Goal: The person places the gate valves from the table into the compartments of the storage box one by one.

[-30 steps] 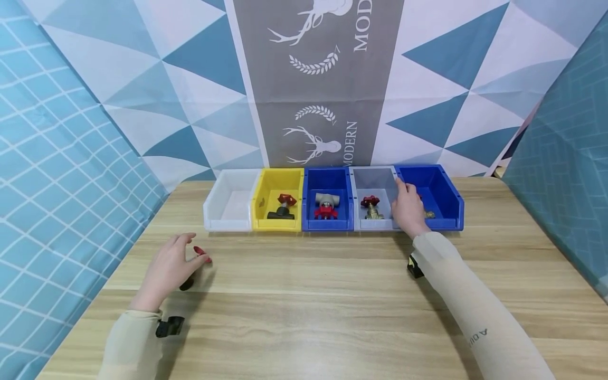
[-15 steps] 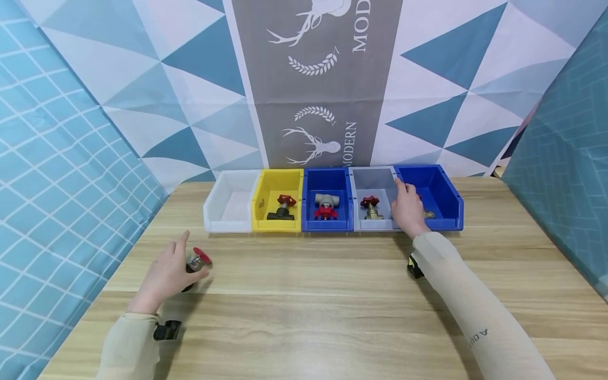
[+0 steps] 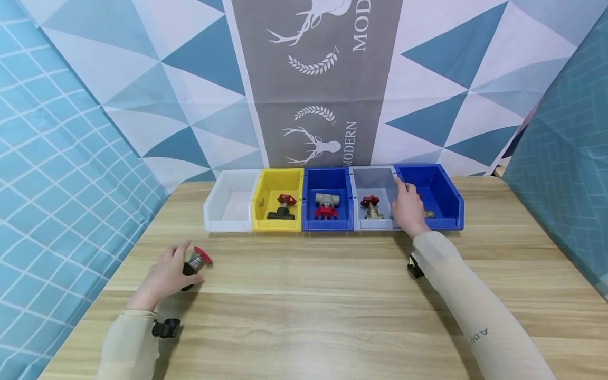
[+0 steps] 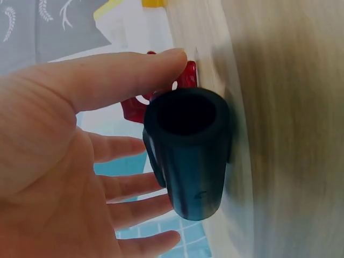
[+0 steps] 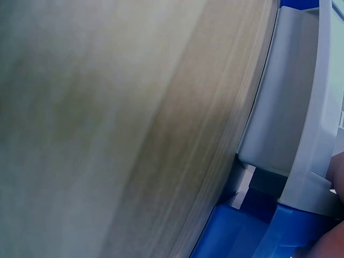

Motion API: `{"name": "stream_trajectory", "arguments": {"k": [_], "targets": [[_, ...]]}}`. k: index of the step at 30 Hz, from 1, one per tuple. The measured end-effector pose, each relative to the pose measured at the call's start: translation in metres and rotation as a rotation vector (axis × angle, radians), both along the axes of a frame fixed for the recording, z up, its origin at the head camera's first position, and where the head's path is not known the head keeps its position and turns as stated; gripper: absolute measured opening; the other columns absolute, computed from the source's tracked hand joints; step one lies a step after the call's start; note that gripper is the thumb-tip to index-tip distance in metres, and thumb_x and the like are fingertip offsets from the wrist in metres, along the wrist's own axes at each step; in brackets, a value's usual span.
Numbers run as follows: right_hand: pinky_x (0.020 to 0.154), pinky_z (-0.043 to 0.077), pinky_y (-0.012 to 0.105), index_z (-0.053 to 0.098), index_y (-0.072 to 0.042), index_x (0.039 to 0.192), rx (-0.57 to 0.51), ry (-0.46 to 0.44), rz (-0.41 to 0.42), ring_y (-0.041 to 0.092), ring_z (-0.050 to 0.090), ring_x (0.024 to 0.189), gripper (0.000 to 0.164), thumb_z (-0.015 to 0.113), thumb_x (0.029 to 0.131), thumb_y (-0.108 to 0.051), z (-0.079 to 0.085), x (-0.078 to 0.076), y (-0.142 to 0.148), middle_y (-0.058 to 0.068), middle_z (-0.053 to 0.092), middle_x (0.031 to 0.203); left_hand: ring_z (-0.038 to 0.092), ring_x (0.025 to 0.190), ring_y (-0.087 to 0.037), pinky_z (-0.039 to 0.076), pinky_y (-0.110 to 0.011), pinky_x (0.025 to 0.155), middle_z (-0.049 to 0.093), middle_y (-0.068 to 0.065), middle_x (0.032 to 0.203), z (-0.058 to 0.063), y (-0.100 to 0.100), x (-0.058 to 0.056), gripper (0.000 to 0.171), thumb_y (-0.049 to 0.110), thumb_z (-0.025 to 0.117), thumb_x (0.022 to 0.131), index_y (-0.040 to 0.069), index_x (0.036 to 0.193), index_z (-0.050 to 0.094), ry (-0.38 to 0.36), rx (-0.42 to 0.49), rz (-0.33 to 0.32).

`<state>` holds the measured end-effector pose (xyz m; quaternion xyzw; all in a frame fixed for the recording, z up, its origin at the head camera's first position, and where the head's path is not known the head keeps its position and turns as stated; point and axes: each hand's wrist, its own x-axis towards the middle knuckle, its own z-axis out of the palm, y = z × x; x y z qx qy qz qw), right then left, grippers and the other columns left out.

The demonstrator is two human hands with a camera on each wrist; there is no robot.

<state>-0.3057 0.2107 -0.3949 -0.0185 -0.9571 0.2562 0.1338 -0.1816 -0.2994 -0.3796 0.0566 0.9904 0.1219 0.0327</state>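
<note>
On the left of the table lies a valve (image 3: 192, 265) with a black pipe body, metal stem and red handwheel. My left hand (image 3: 163, 277) is around it with fingers spread. In the left wrist view, the thumb passes over the black pipe body (image 4: 188, 156) by the red handwheel (image 4: 134, 109), and the other fingers extend loosely behind it. Any firm contact is hard to tell. At the bins, my right hand (image 3: 409, 209) grips the adjoining walls of the grey bin (image 3: 375, 179) and the right blue bin (image 3: 448, 195); its fingertips are partly hidden.
The bin row also has a white bin (image 3: 228, 224), a yellow bin (image 3: 277, 179) and a middle blue bin (image 3: 328, 179). Red-handled valves lie in the yellow, middle blue and grey bins. Brass shows in the right blue bin (image 3: 429, 214). Patterned cloth walls surround the table (image 3: 304, 306).
My left hand has loosened and spread around the valve, then come slightly lower and back, leaving the red handwheel and stem more visible. My right hand has stayed at the bins.
</note>
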Motion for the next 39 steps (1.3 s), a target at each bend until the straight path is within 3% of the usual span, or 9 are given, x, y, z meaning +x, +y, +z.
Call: {"name": "stream_trajectory", "arguments": {"k": [11, 17, 26, 39], "targets": [[0.082, 0.042, 0.056, 0.025, -0.004, 0.143, 0.002, -0.014, -0.008, 0.047, 0.05, 0.098, 0.058, 0.047, 0.089, -0.002, 0.0008, -0.0001, -0.0003, 0.033, 0.032, 0.132, 0.037, 0.107, -0.058, 0.038, -0.061, 0.082, 0.03, -0.045, 0.123, -0.0058, -0.004, -0.0014, 0.092, 0.03, 0.075, 0.071, -0.013, 0.134, 0.024, -0.085, 0.083, -0.033], [0.083, 0.041, 0.057, 0.025, -0.003, 0.142, -0.001, -0.006, -0.005, 0.048, 0.049, 0.1, 0.058, 0.046, 0.089, -0.002, 0.0015, -0.0001, -0.0005, 0.033, 0.033, 0.132, 0.042, 0.104, -0.056, 0.039, -0.061, 0.081, 0.033, -0.044, 0.121, -0.0049, -0.0061, -0.002, 0.089, 0.027, 0.076, 0.071, -0.014, 0.133, 0.027, -0.084, 0.077, -0.024], [0.081, 0.042, 0.056, 0.024, -0.003, 0.143, 0.0, -0.006, 0.001, 0.047, 0.05, 0.098, 0.058, 0.046, 0.089, -0.002, -0.0003, -0.001, -0.0002, 0.033, 0.032, 0.132, 0.051, 0.096, -0.045, 0.042, -0.055, 0.078, 0.048, -0.035, 0.113, -0.0045, -0.0073, -0.0013, 0.066, 0.029, 0.074, 0.071, -0.01, 0.118, 0.05, -0.052, 0.055, -0.036], [0.081, 0.042, 0.056, 0.025, -0.003, 0.143, -0.009, -0.008, 0.001, 0.046, 0.049, 0.098, 0.058, 0.046, 0.089, -0.002, 0.001, -0.0001, -0.0011, 0.032, 0.032, 0.132, 0.055, 0.089, -0.037, 0.044, -0.051, 0.073, 0.056, -0.027, 0.103, -0.0051, -0.0055, -0.0027, 0.055, 0.029, 0.074, 0.07, -0.005, 0.109, 0.057, -0.015, 0.042, -0.019]]}}
